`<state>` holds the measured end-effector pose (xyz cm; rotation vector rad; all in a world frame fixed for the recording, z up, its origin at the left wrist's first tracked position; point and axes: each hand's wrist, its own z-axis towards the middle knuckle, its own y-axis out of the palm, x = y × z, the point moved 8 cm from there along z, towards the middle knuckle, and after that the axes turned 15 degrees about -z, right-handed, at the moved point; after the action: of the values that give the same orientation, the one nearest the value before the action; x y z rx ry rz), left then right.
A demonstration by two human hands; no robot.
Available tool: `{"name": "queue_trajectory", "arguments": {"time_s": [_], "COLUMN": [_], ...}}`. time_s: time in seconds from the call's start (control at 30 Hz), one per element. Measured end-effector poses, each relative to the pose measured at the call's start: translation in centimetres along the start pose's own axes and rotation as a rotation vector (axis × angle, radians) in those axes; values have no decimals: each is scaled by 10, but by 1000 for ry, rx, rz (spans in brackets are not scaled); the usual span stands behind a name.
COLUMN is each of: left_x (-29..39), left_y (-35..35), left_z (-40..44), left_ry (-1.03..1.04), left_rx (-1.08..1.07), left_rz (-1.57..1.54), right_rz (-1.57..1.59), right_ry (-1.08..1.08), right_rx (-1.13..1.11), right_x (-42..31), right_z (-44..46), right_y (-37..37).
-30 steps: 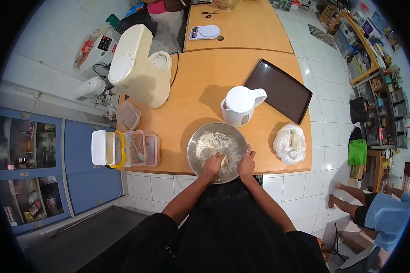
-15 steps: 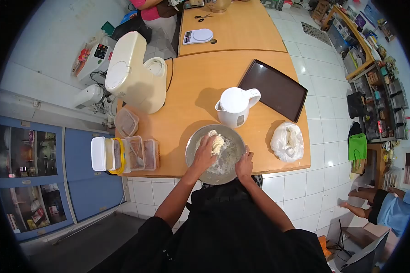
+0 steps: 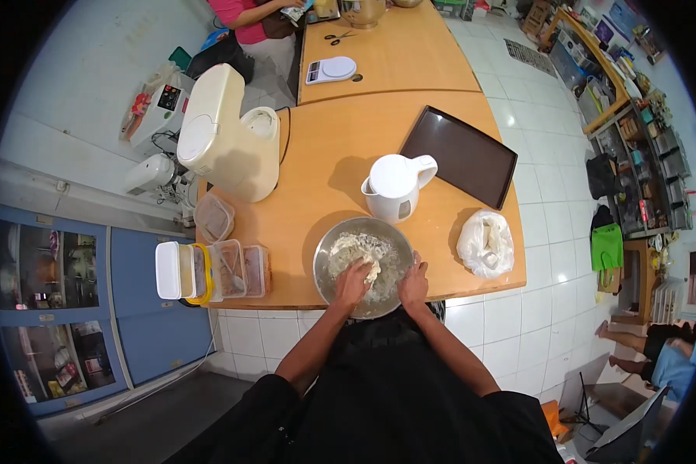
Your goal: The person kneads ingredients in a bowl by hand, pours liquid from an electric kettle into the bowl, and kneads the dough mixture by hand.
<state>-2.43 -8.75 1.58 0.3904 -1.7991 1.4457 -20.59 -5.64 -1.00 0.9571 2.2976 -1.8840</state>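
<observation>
A metal mixing bowl (image 3: 381,309) stands at the near edge of the wooden table. Pale, shaggy dough (image 3: 356,246) and loose flour lie inside it. My left hand (image 3: 353,284) is down in the bowl, its fingers curled into the dough, with the fingertips partly hidden. On the bowl's right side, my right hand (image 3: 414,286) grips the rim. A white electric kettle (image 3: 393,178) stands just behind the bowl. To the right sits a white plastic bag (image 3: 485,243), bunched open at the top.
A dark baking tray (image 3: 460,158) lies behind the kettle. At left are a cream stand mixer (image 3: 228,147) and several plastic tubs (image 3: 228,267). A kitchen scale (image 3: 332,69) and scissors (image 3: 339,39) lie farther back, near another person (image 3: 247,27).
My left hand has moved down toward the near side of the bowl and pressed into the dough, which now lies lower and more spread. My right hand stays on the rim.
</observation>
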Motion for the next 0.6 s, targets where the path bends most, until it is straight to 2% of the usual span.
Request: {"name": "queue_trajectory", "arguments": {"time_s": [0.07, 0.17, 0.27, 0.37, 0.6], "left_x": [7, -6, 23, 4, 21], "left_y": [-5, 4, -19, -4, -10], "left_z": [-7, -2, -6, -2, -13], "left_ry": [57, -115, -7, 35, 57], "left_rx": [7, -96, 23, -43, 48], "left_rz": [-30, -35, -16, -56, -66], "right_rz": [1, 28, 43, 37, 68], "right_ry": [-10, 7, 10, 26, 3], "right_rx": [11, 16, 42, 7, 28], "right_x": [-2, 2, 2, -4, -1], "right_z": [0, -2, -1, -4, -5], "right_y": [-3, -3, -1, -7, -5]}}
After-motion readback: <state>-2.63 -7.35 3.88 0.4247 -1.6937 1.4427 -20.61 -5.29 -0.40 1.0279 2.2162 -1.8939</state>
